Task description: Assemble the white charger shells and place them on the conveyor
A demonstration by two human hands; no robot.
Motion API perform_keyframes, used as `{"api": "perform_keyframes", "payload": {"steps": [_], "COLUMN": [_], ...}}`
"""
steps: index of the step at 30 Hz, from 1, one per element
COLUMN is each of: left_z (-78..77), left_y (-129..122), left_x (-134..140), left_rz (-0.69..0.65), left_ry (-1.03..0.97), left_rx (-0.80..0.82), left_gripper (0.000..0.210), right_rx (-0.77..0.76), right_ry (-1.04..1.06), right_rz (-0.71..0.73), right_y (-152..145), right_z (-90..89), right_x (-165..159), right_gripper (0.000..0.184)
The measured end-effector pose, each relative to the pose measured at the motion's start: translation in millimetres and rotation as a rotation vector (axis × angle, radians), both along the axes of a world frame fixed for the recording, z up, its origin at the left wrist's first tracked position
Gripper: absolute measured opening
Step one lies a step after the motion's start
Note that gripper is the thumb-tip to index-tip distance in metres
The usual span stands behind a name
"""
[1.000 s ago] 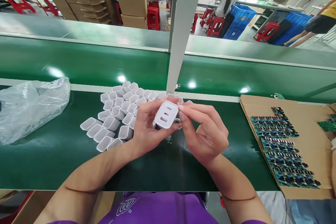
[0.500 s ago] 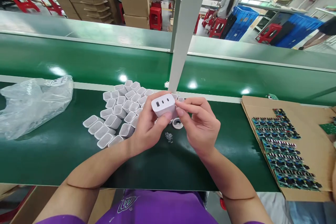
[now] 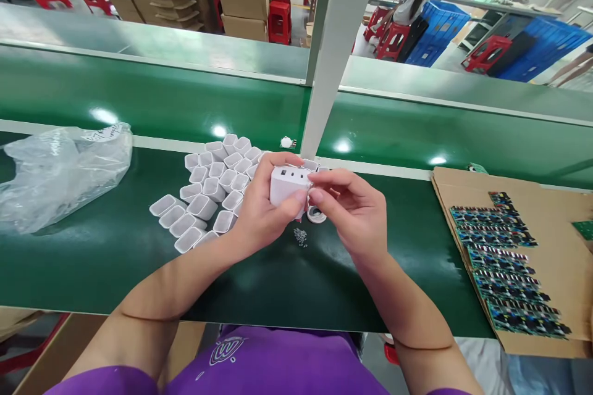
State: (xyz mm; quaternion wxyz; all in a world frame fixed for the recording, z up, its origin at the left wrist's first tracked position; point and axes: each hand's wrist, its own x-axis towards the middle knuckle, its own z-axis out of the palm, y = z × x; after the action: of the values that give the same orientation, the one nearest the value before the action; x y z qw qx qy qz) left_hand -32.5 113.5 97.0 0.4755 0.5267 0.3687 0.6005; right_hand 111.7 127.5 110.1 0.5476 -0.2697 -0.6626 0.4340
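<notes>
Green surface (image 3: 296, 296) — cardboard sheet (image 3: 560, 259) with rows of circuit boards (image 3: 507, 265) at right, cluster of open white shells (image 3: 213, 189) at left. Left hand (image 3: 262, 213) has its grip closed on the white housing (image 3: 283, 188), held over the surface, ports up. Right hand (image 3: 356, 216) has thumb and index at its right corner — can't tell if they pinch anything. Step looks like fingertip work there; next move calls for steady left, light right. Tiny loose bits (image 3: 300, 236) lie nearby.

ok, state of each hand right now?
Left hand: closed, holding a white casing with its ports facing up.
Right hand: thumb and fingertips at the casing's right end; can't tell whether they pinch anything.
</notes>
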Motion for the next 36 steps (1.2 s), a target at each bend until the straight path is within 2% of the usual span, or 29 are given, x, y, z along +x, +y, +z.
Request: {"api": "perform_keyframes", "payload": {"steps": [2, 5, 7, 10, 14, 17, 23, 28, 33, 36], "left_z": [0.5, 1.1, 1.2, 0.9, 0.5, -0.4, -2.5, -3.2, -3.5, -1.8], "left_y": [0.2, -0.6, -1.4, -1.6, -0.1, 1.1, 2.6, 3.6, 1.0, 3.2], "left_x": [0.1, -0.4, -1.1, -2.2, -3.5, -4.6, -7.0, -8.7, -8.3, -6.6], "left_rz": [0.005, 0.033, 0.059, 0.086, 0.084, 0.086, 0.136, 0.126, 0.121, 0.099], "left_ry": [0.014, 0.062, 0.095, 0.137, 0.163, 0.181, 0.253, 0.282, 0.297, 0.314], "left_rx": [0.009, 0.013, 0.027, 0.047, 0.049, 0.054, 0.105, 0.117, 0.117, 0.062], "left_gripper": [0.033, 0.031, 0.030, 0.028, 0.024, 0.023, 0.025, 0.027, 0.029, 0.029], "right_rx": [0.017, 0.124, 0.156, 0.082, -0.050, -0.087, -0.011, 0.061, 0.093, 0.075], "right_ry": [-0.024, -0.054, -0.034, 0.020, 0.033, 0.067, 0.081, 0.054, 0.023, 0.005], "right_rz": [-0.022, -0.124, -0.130, -0.062, -0.006, 0.019, 0.027, 0.001, -0.004, -0.047], "right_y": [0.5, 1.2, 1.8, 2.2, 1.2, 0.7, 2.7, 4.8, 2.2, 5.1], "right_z": [0.2, -0.2, -0.6, -0.5, 1.5, 2.6, 0.9, 0.3, 0.7, -4.2], "right_x": [0.6, 0.8, 0.6, 0.2, -0.3, -0.5, 0.7, 1.7, 2.1, 0.9], "right_gripper": [0.012, 0.013, 0.017, 0.019, 0.010, 0.009, 0.018, 0.025, 0.019, 0.011]}}
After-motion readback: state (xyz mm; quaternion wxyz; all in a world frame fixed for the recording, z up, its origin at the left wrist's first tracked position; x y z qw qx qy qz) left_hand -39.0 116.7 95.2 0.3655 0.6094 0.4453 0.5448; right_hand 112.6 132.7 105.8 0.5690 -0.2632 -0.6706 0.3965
